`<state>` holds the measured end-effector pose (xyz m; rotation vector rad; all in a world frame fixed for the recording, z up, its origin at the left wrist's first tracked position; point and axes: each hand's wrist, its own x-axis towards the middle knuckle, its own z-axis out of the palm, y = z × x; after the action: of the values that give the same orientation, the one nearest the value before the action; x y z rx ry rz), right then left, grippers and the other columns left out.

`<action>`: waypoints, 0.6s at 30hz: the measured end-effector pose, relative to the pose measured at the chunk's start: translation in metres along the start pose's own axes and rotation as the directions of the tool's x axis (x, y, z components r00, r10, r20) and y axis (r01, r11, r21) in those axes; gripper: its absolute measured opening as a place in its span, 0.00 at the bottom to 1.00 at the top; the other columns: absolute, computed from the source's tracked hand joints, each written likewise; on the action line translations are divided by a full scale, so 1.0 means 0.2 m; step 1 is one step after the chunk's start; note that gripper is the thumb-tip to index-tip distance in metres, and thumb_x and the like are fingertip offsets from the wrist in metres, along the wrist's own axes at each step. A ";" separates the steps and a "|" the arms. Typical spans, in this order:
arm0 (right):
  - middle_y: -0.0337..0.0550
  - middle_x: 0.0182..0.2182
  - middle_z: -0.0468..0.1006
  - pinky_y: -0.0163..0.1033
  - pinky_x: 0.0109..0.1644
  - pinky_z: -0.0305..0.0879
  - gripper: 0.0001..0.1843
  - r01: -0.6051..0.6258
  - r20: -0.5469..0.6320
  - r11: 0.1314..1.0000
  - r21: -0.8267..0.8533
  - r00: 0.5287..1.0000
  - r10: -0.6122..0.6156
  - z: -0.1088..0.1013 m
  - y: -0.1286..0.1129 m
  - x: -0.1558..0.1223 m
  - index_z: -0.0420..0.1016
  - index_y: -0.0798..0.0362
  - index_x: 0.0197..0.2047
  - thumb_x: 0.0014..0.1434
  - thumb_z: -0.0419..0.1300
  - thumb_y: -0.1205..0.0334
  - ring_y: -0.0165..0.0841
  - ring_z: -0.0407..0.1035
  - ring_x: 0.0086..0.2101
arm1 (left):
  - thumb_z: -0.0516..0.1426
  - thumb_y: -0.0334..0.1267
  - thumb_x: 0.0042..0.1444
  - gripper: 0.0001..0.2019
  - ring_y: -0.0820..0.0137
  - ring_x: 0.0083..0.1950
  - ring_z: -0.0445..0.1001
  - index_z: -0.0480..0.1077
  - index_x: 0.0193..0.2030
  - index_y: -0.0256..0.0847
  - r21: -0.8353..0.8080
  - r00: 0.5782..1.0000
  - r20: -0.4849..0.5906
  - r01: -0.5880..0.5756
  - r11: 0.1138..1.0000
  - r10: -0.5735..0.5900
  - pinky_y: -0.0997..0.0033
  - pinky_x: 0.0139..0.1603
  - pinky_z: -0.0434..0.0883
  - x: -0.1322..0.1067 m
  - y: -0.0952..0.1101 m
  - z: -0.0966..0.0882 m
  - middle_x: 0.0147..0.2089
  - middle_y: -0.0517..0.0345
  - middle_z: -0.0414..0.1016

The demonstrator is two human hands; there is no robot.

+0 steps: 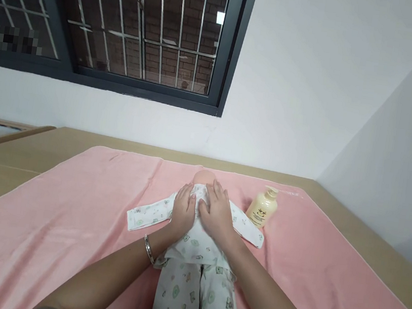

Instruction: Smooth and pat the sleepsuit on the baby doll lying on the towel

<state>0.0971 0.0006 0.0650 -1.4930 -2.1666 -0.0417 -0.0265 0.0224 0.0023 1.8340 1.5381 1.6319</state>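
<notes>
A baby doll in white printed pajamas lies on its back, with the long-sleeved top [195, 245] and matching trousers [178, 294] showing. Its smooth round head [205, 177] points away from me, and its sleeves spread to both sides. My left hand [184, 210] rests flat on the left side of its chest, fingers stretched toward the shoulder. On the other side of the chest lies my right hand [220, 212], flat too, thumb apart from the fingers. Neither hand grips anything. Part of the upper chest is hidden under my hands.
A pink blanket [79, 208] lies under the doll on a wooden surface [38, 146]. Just beyond the right sleeve stands a pale yellow pump bottle [262, 208]. White walls rise behind and at the right; a dark-framed window [142, 89] with metal bars is above.
</notes>
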 end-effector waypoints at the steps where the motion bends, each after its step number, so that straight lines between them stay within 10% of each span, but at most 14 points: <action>1: 0.56 0.68 0.53 0.51 0.69 0.36 0.29 0.013 0.018 1.000 -0.009 1.000 -0.012 0.01 0.00 0.00 0.58 0.60 0.67 0.66 0.48 0.58 0.42 0.44 0.67 | 0.42 0.40 0.66 0.22 0.60 0.68 0.60 0.62 0.63 0.37 0.005 1.000 -0.001 -0.003 1.000 0.003 0.49 0.70 0.58 0.00 0.00 0.00 0.65 0.44 0.65; 18: 0.56 0.67 0.56 0.50 0.67 0.44 0.28 0.056 0.177 0.998 0.000 0.983 -0.055 -0.01 0.04 0.00 0.59 0.56 0.67 0.68 0.46 0.54 0.42 0.49 0.66 | 0.44 0.42 0.65 0.20 0.63 0.62 0.68 0.70 0.56 0.40 0.070 0.973 0.196 -0.138 0.988 0.123 0.54 0.66 0.62 0.04 -0.05 -0.05 0.58 0.50 0.73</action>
<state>0.1058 0.0024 0.0650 -1.4881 -2.3502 0.0697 -0.0412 0.0287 0.0023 2.1083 1.4504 1.4141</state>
